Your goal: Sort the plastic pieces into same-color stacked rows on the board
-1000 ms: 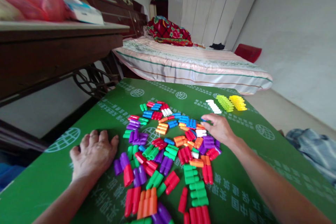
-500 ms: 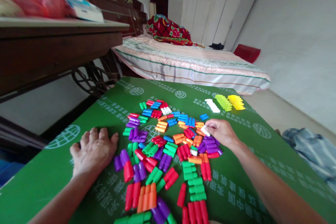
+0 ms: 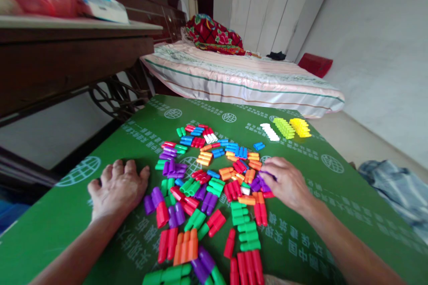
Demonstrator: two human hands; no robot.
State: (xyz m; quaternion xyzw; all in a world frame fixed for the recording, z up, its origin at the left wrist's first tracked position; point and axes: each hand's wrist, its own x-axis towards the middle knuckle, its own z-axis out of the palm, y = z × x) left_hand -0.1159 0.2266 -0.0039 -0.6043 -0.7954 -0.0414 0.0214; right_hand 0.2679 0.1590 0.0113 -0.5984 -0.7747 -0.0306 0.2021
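My left hand (image 3: 118,185) lies flat on the green board (image 3: 110,254), fingers spread and nothing in them. Over the right side of the block pile, my right hand (image 3: 284,182) is closed with its fingers curled; what it holds is hidden. Purple plastic blocks (image 3: 257,184) show at its fingertips, partly covered by the hand. Left of these are a white block (image 3: 245,190) and red blocks (image 3: 232,190). Orange blocks (image 3: 246,200) and green blocks (image 3: 249,235) lie nearer to me. Farther off stand blue blocks (image 3: 241,152).
At the board's far right are a white row (image 3: 269,132), a lime-green row (image 3: 284,128) and a yellow row (image 3: 300,128) of blocks. A bed (image 3: 234,71) stands beyond the board. A dark wooden table (image 3: 76,49) is at the left, and checked cloth (image 3: 391,191) lies at the right.
My right hand has moved slightly right and toward me, onto the purple blocks. The white block it pinched is out of sight. My left hand stays in place.
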